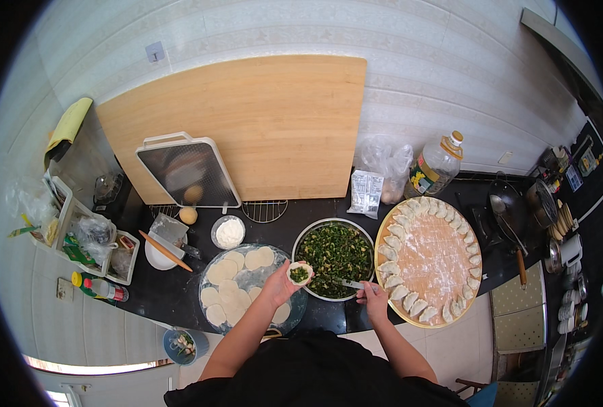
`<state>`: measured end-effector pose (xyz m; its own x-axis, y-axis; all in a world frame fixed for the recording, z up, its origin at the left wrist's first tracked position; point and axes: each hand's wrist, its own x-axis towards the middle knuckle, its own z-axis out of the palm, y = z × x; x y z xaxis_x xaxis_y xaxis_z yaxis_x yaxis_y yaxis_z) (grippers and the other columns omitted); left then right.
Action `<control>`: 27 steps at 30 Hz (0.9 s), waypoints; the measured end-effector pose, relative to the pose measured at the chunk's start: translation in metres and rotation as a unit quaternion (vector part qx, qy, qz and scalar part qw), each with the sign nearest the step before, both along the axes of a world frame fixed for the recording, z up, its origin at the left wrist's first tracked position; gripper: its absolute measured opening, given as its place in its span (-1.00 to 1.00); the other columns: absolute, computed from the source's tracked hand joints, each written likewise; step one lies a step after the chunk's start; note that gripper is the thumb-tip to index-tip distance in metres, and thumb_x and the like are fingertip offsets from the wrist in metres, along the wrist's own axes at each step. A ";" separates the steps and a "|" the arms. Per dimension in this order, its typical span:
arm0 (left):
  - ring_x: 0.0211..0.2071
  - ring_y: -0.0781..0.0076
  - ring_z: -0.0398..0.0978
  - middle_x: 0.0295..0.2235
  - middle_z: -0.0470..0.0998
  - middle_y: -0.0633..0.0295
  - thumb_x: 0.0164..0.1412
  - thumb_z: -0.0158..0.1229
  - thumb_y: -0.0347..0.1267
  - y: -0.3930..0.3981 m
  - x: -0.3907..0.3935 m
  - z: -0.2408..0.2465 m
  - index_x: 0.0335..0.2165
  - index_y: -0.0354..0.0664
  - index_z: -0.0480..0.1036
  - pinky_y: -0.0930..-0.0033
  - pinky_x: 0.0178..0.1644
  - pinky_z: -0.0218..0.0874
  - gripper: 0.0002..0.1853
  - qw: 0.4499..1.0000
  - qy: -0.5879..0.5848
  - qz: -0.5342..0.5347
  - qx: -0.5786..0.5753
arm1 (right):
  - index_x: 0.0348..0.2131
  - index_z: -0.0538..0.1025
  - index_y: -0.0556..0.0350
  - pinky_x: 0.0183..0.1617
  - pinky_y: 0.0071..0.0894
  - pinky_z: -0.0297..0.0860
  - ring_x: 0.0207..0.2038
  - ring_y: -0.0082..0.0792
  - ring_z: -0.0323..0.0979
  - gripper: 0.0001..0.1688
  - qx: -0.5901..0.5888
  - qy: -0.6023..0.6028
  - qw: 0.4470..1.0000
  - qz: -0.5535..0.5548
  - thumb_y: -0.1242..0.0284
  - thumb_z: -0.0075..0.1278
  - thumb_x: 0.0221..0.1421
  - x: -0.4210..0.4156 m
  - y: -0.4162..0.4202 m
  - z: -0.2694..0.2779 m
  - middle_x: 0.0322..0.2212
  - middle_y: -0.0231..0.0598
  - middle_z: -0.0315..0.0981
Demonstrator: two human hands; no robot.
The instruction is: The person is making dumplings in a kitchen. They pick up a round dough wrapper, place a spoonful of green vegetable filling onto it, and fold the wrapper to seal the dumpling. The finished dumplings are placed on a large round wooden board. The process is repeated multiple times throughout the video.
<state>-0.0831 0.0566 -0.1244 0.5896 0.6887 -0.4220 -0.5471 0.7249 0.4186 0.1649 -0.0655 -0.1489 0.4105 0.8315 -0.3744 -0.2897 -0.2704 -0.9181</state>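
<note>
A dumpling wrapper (308, 268) rests in my left hand (277, 285), with a mound of chopped green filling (298, 275) at its middle. In my right hand (373, 300) is a flat metal utensil (352, 284), its far end over the metal bowl (295, 250). Chopped greens (334, 252) with small yellowish bits fill that bowl. Left of it, several round dough wrappers (222, 269), some overlapping, lie on a floured round board (253, 305) partly behind my left arm. On the right, folded dumplings (394, 254) line the rim of a floured round wooden board (433, 264).
A bowl of white flour (229, 232), a dough ball (188, 215) and a rolling pin (165, 250) on a white dish stand left. A large wooden board (281, 122) leans on the wall. An oil bottle (436, 163) and a wok (507, 203) are right; a blue bin (179, 356) stands below.
</note>
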 end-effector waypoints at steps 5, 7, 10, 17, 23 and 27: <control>-0.06 0.02 0.35 -0.08 0.34 -0.11 0.31 -0.38 -0.12 0.000 0.004 0.000 -0.03 -0.43 0.18 0.19 0.05 0.20 -0.45 1.000 -0.001 -0.004 -0.003 | -0.26 0.50 0.18 -0.46 -0.65 0.29 -0.51 -0.65 0.35 -0.73 -0.003 -0.232 0.958 0.167 0.36 -0.11 0.15 -0.011 0.006 -0.006 -0.57 -0.39 0.44; -0.06 0.03 0.35 -0.08 0.35 -0.11 0.31 -0.37 -0.12 0.000 0.005 0.001 -0.04 -0.43 0.19 0.20 0.05 0.21 -0.45 1.000 -0.001 -0.003 -0.005 | -0.29 0.52 0.22 -0.48 -0.64 0.33 -0.53 -0.61 0.39 -0.73 -0.019 -0.167 0.975 0.146 0.37 -0.09 0.13 -0.017 0.007 -0.004 -0.57 -0.32 0.47; -0.06 0.02 0.35 -0.09 0.35 -0.11 0.31 -0.35 -0.13 0.002 0.003 0.000 -0.04 -0.43 0.19 0.19 0.04 0.21 -0.46 1.000 -0.010 -0.004 -0.001 | -0.28 0.49 0.23 -0.50 -0.62 0.35 -0.54 -0.62 0.38 -0.71 -0.049 -0.073 0.992 0.095 0.34 -0.10 0.14 -0.009 0.007 -0.004 -0.56 -0.34 0.45; -0.01 -0.03 0.29 -0.04 0.28 -0.17 0.31 -0.36 -0.14 0.002 0.000 -0.003 -0.01 -0.45 0.15 0.14 0.10 0.15 -0.45 1.000 0.011 0.003 -0.004 | -0.24 0.46 0.18 -0.52 -0.60 0.38 -0.53 -0.58 0.41 -0.70 -0.123 0.082 0.989 0.007 0.32 -0.07 0.13 0.002 0.003 -0.012 -0.53 -0.34 0.46; -0.02 -0.02 0.30 -0.04 0.29 -0.16 0.31 -0.35 -0.14 0.005 -0.001 -0.010 -0.01 -0.45 0.16 0.13 0.09 0.16 -0.46 1.000 0.008 0.002 -0.004 | -0.22 0.46 0.17 -0.47 -0.60 0.37 -0.51 -0.60 0.39 -0.70 -0.069 0.039 0.997 -0.018 0.32 -0.09 0.15 -0.001 0.007 -0.002 -0.50 -0.36 0.46; -0.02 -0.03 0.30 -0.05 0.29 -0.17 0.31 -0.34 -0.14 0.006 -0.001 -0.010 -0.02 -0.45 0.16 0.13 0.08 0.17 -0.46 1.000 0.014 0.003 -0.002 | -0.25 0.48 0.19 -0.44 -0.64 0.35 -0.50 -0.61 0.37 -0.71 0.027 -0.119 0.990 0.072 0.34 -0.12 0.16 0.002 0.011 -0.004 -0.53 -0.35 0.45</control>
